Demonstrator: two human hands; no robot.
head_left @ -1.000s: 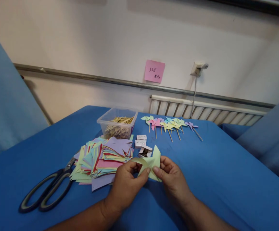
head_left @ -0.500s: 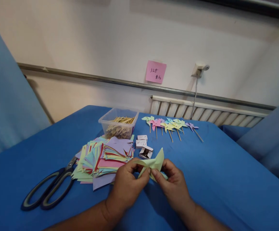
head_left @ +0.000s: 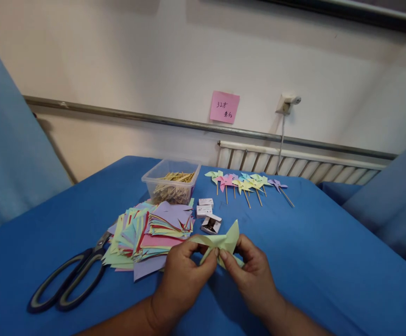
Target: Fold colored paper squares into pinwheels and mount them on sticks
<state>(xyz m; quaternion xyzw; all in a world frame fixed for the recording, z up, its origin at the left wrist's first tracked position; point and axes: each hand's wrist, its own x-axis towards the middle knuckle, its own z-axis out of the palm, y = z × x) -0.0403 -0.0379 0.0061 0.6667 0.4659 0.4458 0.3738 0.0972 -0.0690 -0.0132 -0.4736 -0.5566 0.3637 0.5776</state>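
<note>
A light green paper pinwheel (head_left: 229, 238), without a visible stick, is pinched between my two hands. My left hand (head_left: 187, 273) grips its left side, thumb pressed near the centre. On the other side my right hand (head_left: 252, 273) is closed on it, its thumb also at the middle, meeting the left thumb. Whether a pin sits under the thumbs cannot be seen. Just beyond the pinwheel lies an open small box (head_left: 211, 224) with dark little pieces inside. A pile of coloured paper sheets (head_left: 154, 242), with cuts at the corners, lies left of my left hand.
Large scissors (head_left: 72, 275) lie at the left, tips under the paper. Behind the pile stands a clear plastic tub (head_left: 171, 182) of thin wooden sticks. Two closed small boxes (head_left: 205, 208) are beside it. Several pinwheels on sticks (head_left: 243, 184) lie at the back of the blue-covered table (head_left: 329, 261).
The view has shifted slightly, so everything sits a little lower and further left. Both hands keep hold of the green pinwheel, with the thumbs drawn slightly closer at its centre.
</note>
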